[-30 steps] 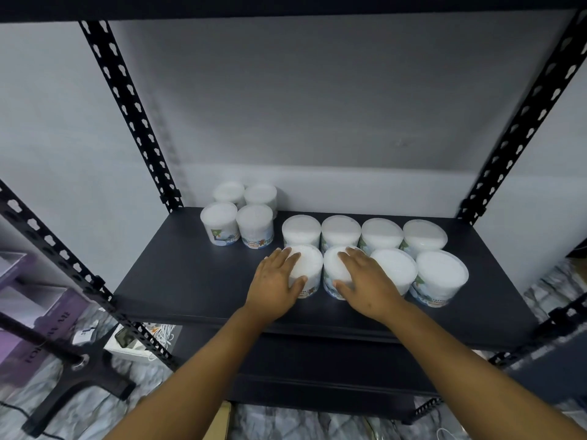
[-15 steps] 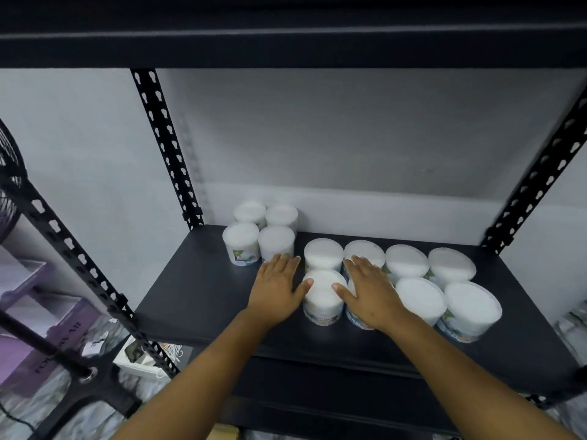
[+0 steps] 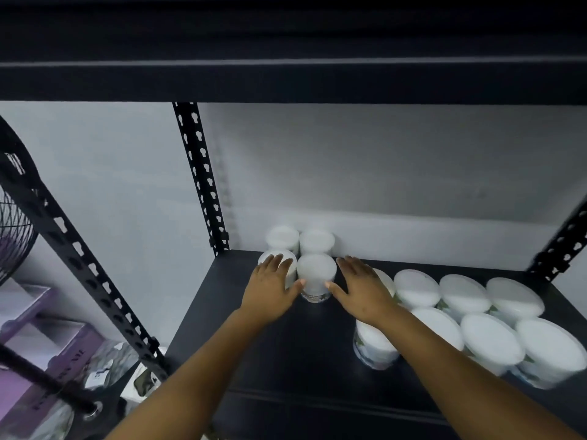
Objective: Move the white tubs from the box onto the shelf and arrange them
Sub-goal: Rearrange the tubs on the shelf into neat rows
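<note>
Several white tubs stand on the black shelf (image 3: 254,338). A small cluster sits at the back left: two rear tubs (image 3: 282,238) (image 3: 317,241) and a front one (image 3: 316,274). My left hand (image 3: 273,287) lies flat, fingers apart, over the front-left small tub (image 3: 266,256), thumb against the front one. My right hand (image 3: 362,290) is flat on the other side, thumb touching the same tub. Two rows of wider tubs (image 3: 490,342) fill the right; one (image 3: 374,347) shows under my right forearm. The box is out of view.
The upper shelf's edge (image 3: 286,77) hangs low overhead. A perforated black upright (image 3: 200,176) stands at the back left corner, another (image 3: 559,246) at the right. A fan grille (image 3: 12,227) and purple boxes (image 3: 41,354) are at the left.
Both hands left the wider tubs in the front row and moved back and to the left, onto the small cluster. The view swung left and upward.
</note>
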{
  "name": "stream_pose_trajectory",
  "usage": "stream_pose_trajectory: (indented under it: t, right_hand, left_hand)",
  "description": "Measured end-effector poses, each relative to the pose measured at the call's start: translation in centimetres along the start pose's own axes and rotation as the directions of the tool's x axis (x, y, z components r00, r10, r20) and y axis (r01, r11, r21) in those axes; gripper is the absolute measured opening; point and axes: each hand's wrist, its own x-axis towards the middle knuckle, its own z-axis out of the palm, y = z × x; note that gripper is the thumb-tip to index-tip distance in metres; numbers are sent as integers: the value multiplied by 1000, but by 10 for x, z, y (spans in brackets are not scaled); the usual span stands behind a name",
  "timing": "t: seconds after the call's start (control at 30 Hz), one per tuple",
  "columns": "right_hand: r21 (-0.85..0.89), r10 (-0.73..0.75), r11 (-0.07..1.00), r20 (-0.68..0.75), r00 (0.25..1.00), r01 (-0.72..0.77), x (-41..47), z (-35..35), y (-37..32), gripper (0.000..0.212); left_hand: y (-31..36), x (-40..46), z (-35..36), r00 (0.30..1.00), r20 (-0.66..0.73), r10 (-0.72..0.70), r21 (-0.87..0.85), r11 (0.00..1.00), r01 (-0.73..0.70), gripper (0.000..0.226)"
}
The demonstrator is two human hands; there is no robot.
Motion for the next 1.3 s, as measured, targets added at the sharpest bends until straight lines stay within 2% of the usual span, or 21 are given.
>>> stream_pose_trajectory:
  t: [0.1,0.27,0.57,0.73,0.97,1.3]
  right_hand:
    - [-9,29,1000,21,999,-29,16,8,-11,71]
    - [-6,108,994,99,989,-108,36,17,-24,78]
    - [79,186,976,183,965,-203,53,28,-32,97]
    - [118,184,971,173,968,-206,55,33,-33,98]
    - [132,193,967,169,967,-216,56,37,-33,90]
    - [142,183,970,122,976,-199,41,38,-33,89]
  left_hand:
    - [-18,9,0,1000,4,15,8,1000,-16,85]
    - [-38,19,5,996,91,-3,13,1000,2,73]
    - [-50,41,10,972,230,-40,-87,994,61,89]
    - [-56,47,16,961,274,-47,-107,991,79,87]
    - [-60,49,18,960,277,-44,-94,993,73,77]
    - [-62,31,23,992,123,-16,-179,983,38,78]
